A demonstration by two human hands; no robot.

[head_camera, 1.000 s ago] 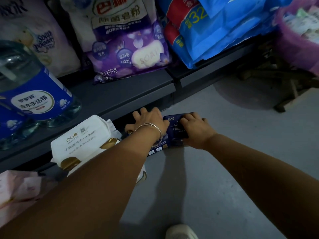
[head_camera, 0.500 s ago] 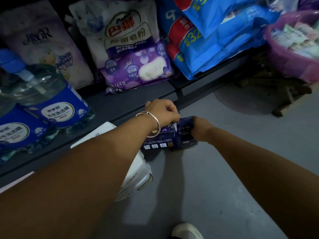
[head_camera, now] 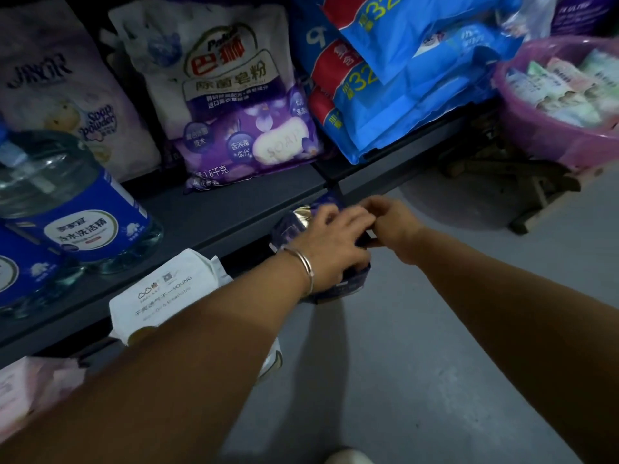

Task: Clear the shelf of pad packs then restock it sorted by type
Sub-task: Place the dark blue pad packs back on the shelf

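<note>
Head view showed both hands at the centre of the frame, on a dark blue pack [head_camera: 321,289] held just in front of the shelf edge [head_camera: 234,226]. The left hand [head_camera: 338,242] lay over the top of the pack with its fingers curled around it. The right hand [head_camera: 392,222] pinched the pack's upper right end, and its fingertips touched those of the left. The pack's long axis ran from lower centre up toward the shelf, and its gold end pointed to the upper left. The pack was off the floor [head_camera: 418,346], I believe. The left hand was nearer to its middle, so it could probably carry the pack alone. A white pack [head_camera: 167,296] stood just beside, to the lower left.
</note>
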